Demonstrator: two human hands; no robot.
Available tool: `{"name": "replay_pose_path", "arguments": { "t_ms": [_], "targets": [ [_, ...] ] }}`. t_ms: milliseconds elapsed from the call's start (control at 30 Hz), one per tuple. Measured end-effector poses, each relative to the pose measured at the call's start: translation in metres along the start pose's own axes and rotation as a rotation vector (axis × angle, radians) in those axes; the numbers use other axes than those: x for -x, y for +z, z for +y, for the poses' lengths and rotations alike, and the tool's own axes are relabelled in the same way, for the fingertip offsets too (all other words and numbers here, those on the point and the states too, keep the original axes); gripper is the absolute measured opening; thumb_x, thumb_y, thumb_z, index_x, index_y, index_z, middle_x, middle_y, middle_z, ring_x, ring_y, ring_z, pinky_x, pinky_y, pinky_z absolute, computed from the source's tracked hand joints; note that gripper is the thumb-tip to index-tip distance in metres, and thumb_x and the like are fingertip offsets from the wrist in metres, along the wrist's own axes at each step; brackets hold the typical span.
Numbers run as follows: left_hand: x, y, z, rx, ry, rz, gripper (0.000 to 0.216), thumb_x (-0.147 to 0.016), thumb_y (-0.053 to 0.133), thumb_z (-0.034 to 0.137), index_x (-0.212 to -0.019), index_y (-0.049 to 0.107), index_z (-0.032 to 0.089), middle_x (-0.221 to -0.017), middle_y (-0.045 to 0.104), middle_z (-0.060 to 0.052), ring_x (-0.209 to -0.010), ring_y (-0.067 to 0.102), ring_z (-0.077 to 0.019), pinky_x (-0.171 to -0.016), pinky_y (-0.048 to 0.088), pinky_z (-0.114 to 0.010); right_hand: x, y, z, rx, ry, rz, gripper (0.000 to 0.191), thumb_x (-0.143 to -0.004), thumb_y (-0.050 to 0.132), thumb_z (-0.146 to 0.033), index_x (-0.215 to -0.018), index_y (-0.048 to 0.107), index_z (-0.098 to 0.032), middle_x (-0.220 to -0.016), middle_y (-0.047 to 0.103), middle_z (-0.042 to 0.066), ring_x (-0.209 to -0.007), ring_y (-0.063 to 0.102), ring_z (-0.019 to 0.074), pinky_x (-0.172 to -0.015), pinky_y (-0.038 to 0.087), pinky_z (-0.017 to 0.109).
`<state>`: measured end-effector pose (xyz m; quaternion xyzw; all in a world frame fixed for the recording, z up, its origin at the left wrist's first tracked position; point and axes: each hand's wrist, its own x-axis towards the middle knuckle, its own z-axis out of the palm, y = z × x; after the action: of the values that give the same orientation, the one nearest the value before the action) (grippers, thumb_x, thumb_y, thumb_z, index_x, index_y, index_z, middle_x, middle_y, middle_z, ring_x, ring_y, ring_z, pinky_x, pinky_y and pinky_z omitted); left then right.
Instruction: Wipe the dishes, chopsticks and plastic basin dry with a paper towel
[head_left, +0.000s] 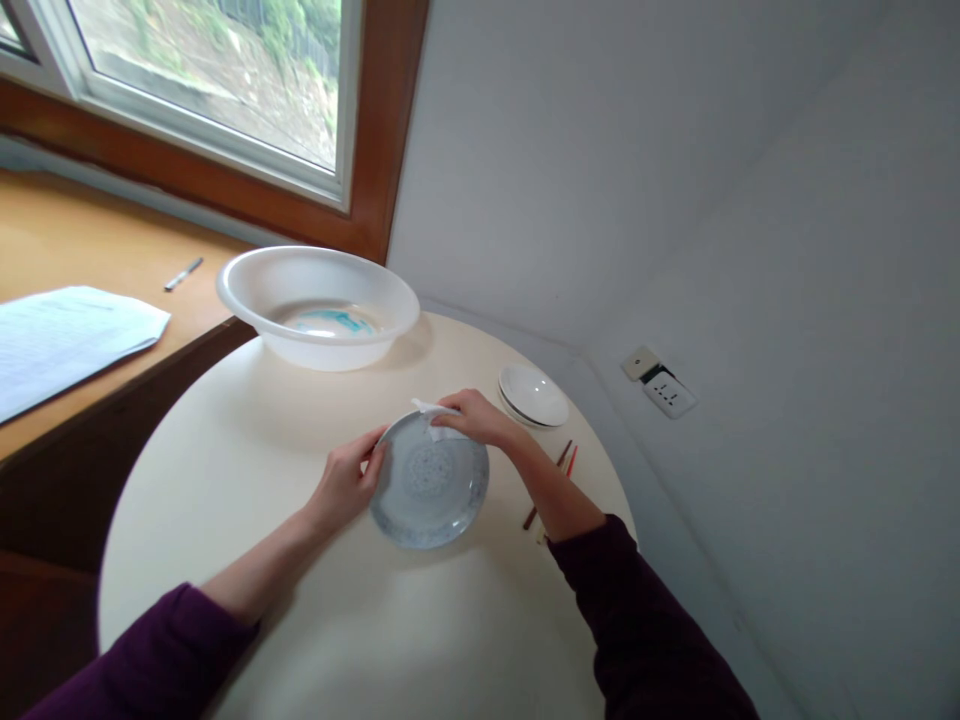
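The plate [429, 485] shows pale blue-grey, with a round lacy medallion at its centre and a speckled band near the rim. The cloth [433, 410] is white. Sleeves [645, 620] are deep purple, the table [375, 630] cream. The milky white basin [318, 305] carries a turquoise streak inside. Dishes [534, 395] are white, chopsticks [562, 465] red and brown, the window frame [382, 150] warm brown.
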<state>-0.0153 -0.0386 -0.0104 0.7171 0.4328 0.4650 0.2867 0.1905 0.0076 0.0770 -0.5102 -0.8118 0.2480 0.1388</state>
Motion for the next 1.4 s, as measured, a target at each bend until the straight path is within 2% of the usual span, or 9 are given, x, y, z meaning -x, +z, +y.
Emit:
{"name": "replay_pose_path", "arguments": {
  "t_ms": [300,433,667,800,933,1067,1200,1300,1400],
  "targets": [
    [-0.002,-0.006,-0.004,0.047,-0.047,0.192,0.034,-0.082,0.047,0.034,-0.102,0.065,0.014,-0.093,0.073,-0.006,-0.073,0.067,-0.0153,-0.066,0.053,-0.022,0.027,0.029,0.016,-0.187,0.163,0.432,0.03,-0.076,0.052,-0.038,-0.06,0.059,-0.014,-0.057,0.048,-0.003,-0.057,0.041,0.0101,-0.054,0.03,0.021],
    [-0.005,-0.012,-0.003,0.058,-0.068,0.273,0.033,-0.081,0.049,0.035,-0.101,0.065,0.013,-0.091,0.073,-0.006,-0.072,0.066,-0.0154,-0.066,0.053,-0.023,0.034,0.053,0.021,-0.386,0.254,0.592,0.031,-0.074,0.052,-0.043,-0.066,0.058,-0.014,-0.06,0.048,-0.002,-0.058,0.042,0.0114,-0.053,0.032,0.021],
    [-0.008,-0.015,-0.002,0.042,-0.087,0.359,0.034,-0.081,0.048,0.037,-0.101,0.063,0.014,-0.09,0.072,-0.007,-0.071,0.065,-0.0153,-0.066,0.053,-0.025,0.032,0.098,0.021,-0.469,0.415,0.689,0.034,-0.078,0.041,-0.044,-0.069,0.054,-0.014,-0.06,0.047,0.0,-0.055,0.04,0.0115,-0.05,0.035,0.023],
    [-0.009,-0.013,-0.001,0.126,-0.14,0.307,0.035,-0.078,0.051,0.039,-0.1,0.059,0.014,-0.084,0.071,-0.008,-0.068,0.065,-0.0159,-0.059,0.052,-0.025,0.036,0.085,0.02,-0.421,0.427,0.685,0.028,-0.076,0.045,-0.04,-0.063,0.052,-0.016,-0.057,0.047,-0.001,-0.056,0.041,0.0128,-0.05,0.033,0.023],
    [-0.01,-0.011,0.003,0.314,-0.198,0.126,0.043,-0.075,0.054,0.046,-0.106,0.054,0.015,-0.076,0.068,-0.004,-0.063,0.063,-0.0165,-0.051,0.048,-0.024,0.043,0.04,0.008,-0.243,0.312,0.631,0.024,-0.077,0.047,-0.034,-0.061,0.052,-0.017,-0.057,0.049,-0.001,-0.057,0.042,0.013,-0.053,0.03,0.024],
    [-0.01,-0.011,0.011,0.603,-0.331,-0.162,0.047,-0.074,0.05,0.054,-0.1,0.058,0.016,-0.082,0.07,-0.008,-0.071,0.065,-0.0221,-0.059,0.052,-0.031,0.045,-0.002,-0.017,0.021,0.122,0.372,0.026,-0.082,0.047,-0.027,-0.058,0.052,-0.016,-0.058,0.052,-0.001,-0.058,0.043,0.0117,-0.056,0.029,0.024],
    [-0.009,-0.015,0.014,0.837,-0.523,-0.423,0.045,-0.071,0.048,0.058,-0.084,0.064,0.018,-0.078,0.072,-0.01,-0.072,0.067,-0.028,-0.065,0.054,-0.04,0.039,-0.021,-0.043,0.148,0.034,0.115,0.023,-0.082,0.051,-0.021,-0.06,0.056,-0.015,-0.061,0.056,0.0,-0.06,0.046,0.0114,-0.058,0.029,0.023],
    [-0.01,-0.02,0.015,0.913,-0.624,-0.434,0.039,-0.067,0.055,0.053,-0.08,0.066,0.019,-0.074,0.072,-0.009,-0.071,0.067,-0.0286,-0.065,0.054,-0.041,0.03,-0.019,-0.058,0.205,-0.013,0.01,0.022,-0.082,0.053,-0.019,-0.061,0.059,-0.014,-0.062,0.058,0.001,-0.06,0.047,0.0113,-0.059,0.029,0.023],
    [-0.012,-0.024,0.017,0.952,-0.698,-0.406,0.037,-0.065,0.058,0.052,-0.073,0.068,0.018,-0.07,0.072,-0.009,-0.062,0.066,-0.027,-0.06,0.054,-0.039,0.021,-0.011,-0.066,0.214,-0.028,-0.019,0.022,-0.082,0.054,-0.019,-0.062,0.061,-0.013,-0.063,0.059,0.002,-0.06,0.047,0.011,-0.059,0.029,0.022]
  ]
}}
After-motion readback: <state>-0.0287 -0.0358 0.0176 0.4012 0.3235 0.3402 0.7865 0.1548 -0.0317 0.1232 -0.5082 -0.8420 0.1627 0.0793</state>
